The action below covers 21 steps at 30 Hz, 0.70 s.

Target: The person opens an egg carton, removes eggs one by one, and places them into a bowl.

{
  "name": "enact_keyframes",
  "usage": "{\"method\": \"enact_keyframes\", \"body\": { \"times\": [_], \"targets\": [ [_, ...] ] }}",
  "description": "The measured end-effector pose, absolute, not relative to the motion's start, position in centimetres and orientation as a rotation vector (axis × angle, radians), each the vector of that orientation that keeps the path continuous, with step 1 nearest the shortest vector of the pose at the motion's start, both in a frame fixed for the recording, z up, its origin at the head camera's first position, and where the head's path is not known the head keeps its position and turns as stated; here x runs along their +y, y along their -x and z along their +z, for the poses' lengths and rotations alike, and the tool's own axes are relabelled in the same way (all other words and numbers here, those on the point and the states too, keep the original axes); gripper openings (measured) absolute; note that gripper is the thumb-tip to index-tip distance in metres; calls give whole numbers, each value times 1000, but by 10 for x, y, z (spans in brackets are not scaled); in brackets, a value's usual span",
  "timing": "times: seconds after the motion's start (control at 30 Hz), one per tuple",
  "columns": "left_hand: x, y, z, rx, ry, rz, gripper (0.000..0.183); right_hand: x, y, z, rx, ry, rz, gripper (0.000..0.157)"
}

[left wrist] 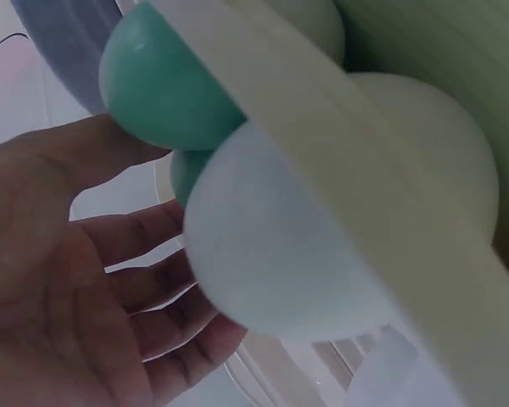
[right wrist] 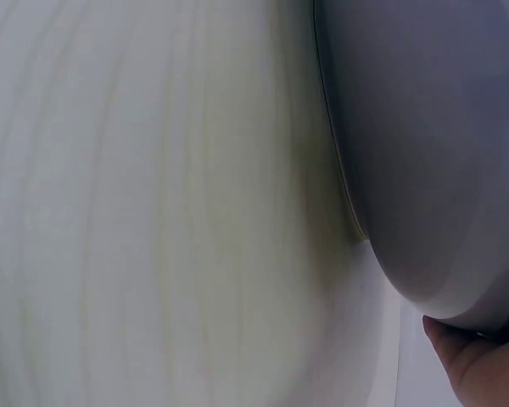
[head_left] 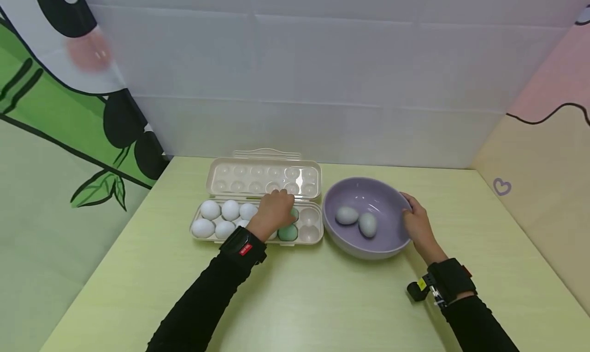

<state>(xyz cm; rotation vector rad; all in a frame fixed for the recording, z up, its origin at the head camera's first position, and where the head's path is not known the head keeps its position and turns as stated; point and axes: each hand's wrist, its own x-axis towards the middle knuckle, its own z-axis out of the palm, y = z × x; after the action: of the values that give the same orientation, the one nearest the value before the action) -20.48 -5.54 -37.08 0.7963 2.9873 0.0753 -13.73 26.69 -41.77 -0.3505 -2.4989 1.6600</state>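
An egg carton (head_left: 244,241) lies with its lid swung back, white eggs (head_left: 225,230) filling its left part. Two green eggs sit toward its right: a front one (head_left: 288,233) and a rear one (head_left: 295,214). My left hand (head_left: 275,212) reaches over the carton, thumb and fingertips around the rear green egg, which is mostly hidden in the left wrist view. To the right is a purple bowl (head_left: 338,193) holding two pale eggs (head_left: 346,215). My right hand (head_left: 417,224) grips the bowl's right rim, its thumb on the rim.
Beside the bowl, the carton's rightmost cups (head_left: 309,225) hold no eggs. The clear lid (head_left: 262,177) leans back toward the white wall sheet (head_left: 295,85). Light wood-look table (head_left: 350,306) extends in front, and a small black camera (head_left: 418,291) hangs at the right wrist.
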Motion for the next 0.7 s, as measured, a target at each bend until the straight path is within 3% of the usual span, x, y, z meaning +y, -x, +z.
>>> {"method": "enact_keyframes", "body": {
  "times": [0.7],
  "targets": [
    [-54, 209, -383, 3058, -849, 163, 21, 262, 131, -410, -2491, 387, 1628, 50]
  ]
}}
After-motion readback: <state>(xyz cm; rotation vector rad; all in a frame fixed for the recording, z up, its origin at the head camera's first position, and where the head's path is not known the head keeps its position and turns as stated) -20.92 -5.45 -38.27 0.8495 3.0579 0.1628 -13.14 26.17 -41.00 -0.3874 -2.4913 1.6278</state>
